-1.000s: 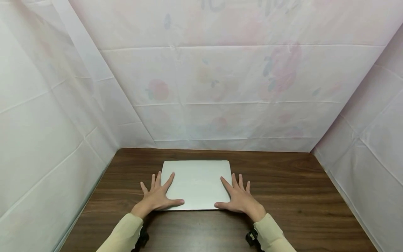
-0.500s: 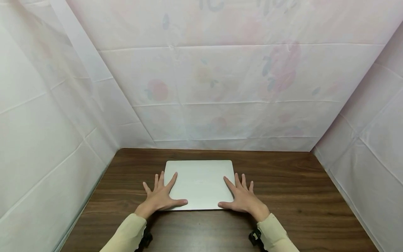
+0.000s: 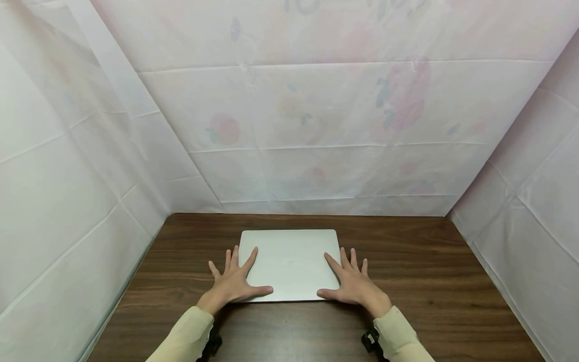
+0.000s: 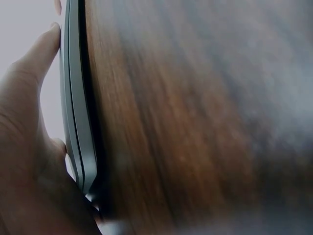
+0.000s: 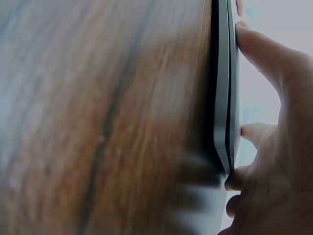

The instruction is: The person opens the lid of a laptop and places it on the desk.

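Note:
A closed silver laptop (image 3: 289, 261) lies flat on the dark wooden table, its lid facing up. At its left side, my left hand (image 3: 232, 285) rests with fingers spread and straight; thumb and index finger lie on the lid while the others reach past the edge. My right hand (image 3: 355, 286) mirrors this at the right side. Along the laptop's front edge (image 4: 80, 107) in the left wrist view, a thin seam parts lid and base. The right wrist view shows the right thumb (image 5: 266, 54) touching the lid near that same edge.
The brown wood-grain table (image 3: 420, 281) extends on both sides of the laptop. Behind it stands a pale curtain (image 3: 334, 125) with faint fruit prints. White sheets hang at the left (image 3: 59, 201) and right (image 3: 534, 216). Dark straps circle both wrists.
The laptop has slid a little to the right across the table, both hands travelling with it. The spread of the fingers stays the same, and the view has shifted slightly.

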Demonstrator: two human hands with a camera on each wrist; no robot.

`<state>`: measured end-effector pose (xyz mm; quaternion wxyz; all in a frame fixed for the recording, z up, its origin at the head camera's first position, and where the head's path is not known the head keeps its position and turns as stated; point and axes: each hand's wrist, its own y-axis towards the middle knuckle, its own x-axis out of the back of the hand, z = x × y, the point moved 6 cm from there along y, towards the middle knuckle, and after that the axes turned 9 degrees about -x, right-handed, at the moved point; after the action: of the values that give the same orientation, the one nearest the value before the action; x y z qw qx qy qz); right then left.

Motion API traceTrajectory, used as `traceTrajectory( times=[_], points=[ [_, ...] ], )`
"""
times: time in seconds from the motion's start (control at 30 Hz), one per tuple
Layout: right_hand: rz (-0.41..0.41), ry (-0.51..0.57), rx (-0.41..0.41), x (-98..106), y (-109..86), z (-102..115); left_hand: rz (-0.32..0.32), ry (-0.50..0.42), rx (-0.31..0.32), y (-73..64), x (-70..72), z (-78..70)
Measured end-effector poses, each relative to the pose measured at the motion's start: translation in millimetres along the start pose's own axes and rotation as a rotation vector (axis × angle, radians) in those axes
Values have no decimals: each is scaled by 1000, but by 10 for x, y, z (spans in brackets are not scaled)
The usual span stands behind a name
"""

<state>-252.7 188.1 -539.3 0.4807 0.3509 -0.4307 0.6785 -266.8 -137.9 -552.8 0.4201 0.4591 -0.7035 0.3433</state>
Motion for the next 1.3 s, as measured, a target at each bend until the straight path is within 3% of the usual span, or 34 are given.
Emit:
traceTrajectory(
  times=[1.0, 1.3],
  points=[
    [4, 33, -10, 67, -67, -279, -35, 13, -120, 51, 2, -128],
    [8, 49, -11, 81, -75, -312, -60, -53, -148, 73, -3, -166]
  ],
)
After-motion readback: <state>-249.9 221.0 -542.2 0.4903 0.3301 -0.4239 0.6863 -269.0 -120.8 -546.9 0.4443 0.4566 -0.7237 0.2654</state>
